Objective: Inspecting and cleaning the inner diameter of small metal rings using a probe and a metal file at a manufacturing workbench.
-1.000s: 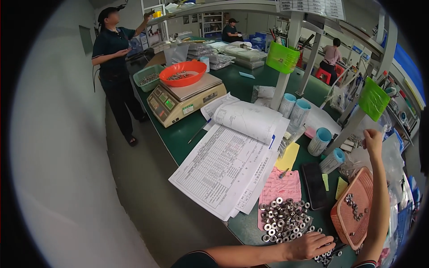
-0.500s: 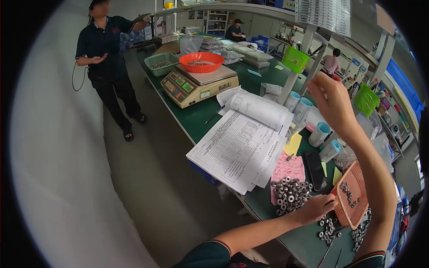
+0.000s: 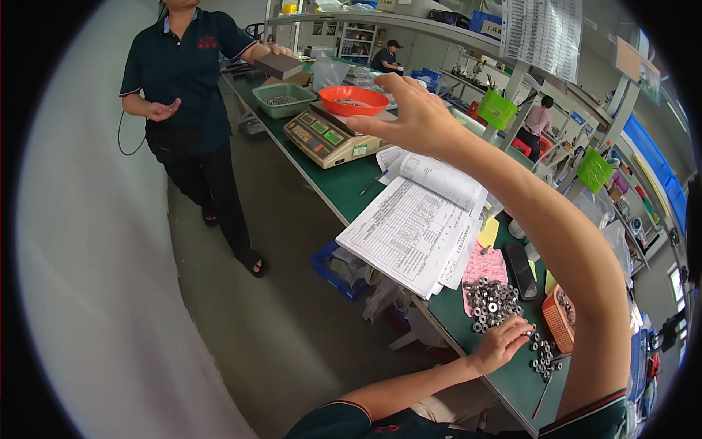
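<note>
My left hand (image 3: 504, 342) is resting flat on the green bench (image 3: 333, 183), fingers loose over the pile of metal nuts (image 3: 488, 304) on the pink sheet, gripping nothing, so sorting looks barely started. Right hand (image 3: 413, 110) is up in the air, open and empty, toward the scale (image 3: 329, 139). Nuts sit near the bench edge; the aisle's open apart from a person standing (image 3: 194, 88).

a long green-topped workbench (image 3: 333, 186) runs beside a grey concrete floor (image 3: 241, 307), with a white shelf (image 3: 409, 22) overhead (blue crates further back) under even light.
</note>
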Demonstrator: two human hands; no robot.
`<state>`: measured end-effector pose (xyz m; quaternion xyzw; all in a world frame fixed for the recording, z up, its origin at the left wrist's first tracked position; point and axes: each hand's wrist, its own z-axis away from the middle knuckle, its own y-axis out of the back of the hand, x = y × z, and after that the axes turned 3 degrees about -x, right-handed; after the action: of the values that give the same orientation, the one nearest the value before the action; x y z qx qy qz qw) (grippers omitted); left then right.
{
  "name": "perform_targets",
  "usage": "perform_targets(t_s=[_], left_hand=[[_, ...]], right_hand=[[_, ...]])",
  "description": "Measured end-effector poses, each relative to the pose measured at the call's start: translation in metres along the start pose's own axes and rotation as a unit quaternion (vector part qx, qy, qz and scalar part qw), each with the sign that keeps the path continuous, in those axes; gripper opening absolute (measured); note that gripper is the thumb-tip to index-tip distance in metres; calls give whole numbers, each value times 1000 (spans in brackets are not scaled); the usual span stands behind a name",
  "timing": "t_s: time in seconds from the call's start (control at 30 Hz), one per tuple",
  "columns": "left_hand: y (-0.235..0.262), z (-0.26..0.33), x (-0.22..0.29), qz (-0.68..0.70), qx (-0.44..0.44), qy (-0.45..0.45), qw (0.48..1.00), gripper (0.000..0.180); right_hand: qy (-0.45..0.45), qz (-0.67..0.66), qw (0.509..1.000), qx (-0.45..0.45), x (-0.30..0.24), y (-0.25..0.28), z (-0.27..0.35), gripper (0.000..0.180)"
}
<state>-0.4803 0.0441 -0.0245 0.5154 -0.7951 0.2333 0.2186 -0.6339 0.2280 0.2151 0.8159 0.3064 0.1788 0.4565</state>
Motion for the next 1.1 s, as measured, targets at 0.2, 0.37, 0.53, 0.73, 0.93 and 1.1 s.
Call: perform_targets(t_s=[0.2, 0.37, 0.53, 0.73, 0.93, 1.1], left_hand=[[3, 7, -8, 26, 20, 43, 999, 20], [3, 12, -12, 28, 9, 106, 994, 19], [2, 11, -11, 17, -3, 116, 993, 17], [9, 17, -2, 10, 20, 126, 992, 16], [6, 17, -16, -18, 3, 154, 988, 12], [-10, 3, 0, 81, -39, 235, 968, 13]], right_hand=[[-66, 6, 997, -47, -8, -13, -29, 106], [-82, -104, 991, -32, 14, -20, -26, 119], [-49, -372, 922, -93, 14, -21, -4, 87], [-109, -477, 867, -93, -22, 15, 74, 74], [-210, -748, 630, 14, 12, 59, 218, 58], [-251, -867, 365, 227, 5, 85, 395, 59]])
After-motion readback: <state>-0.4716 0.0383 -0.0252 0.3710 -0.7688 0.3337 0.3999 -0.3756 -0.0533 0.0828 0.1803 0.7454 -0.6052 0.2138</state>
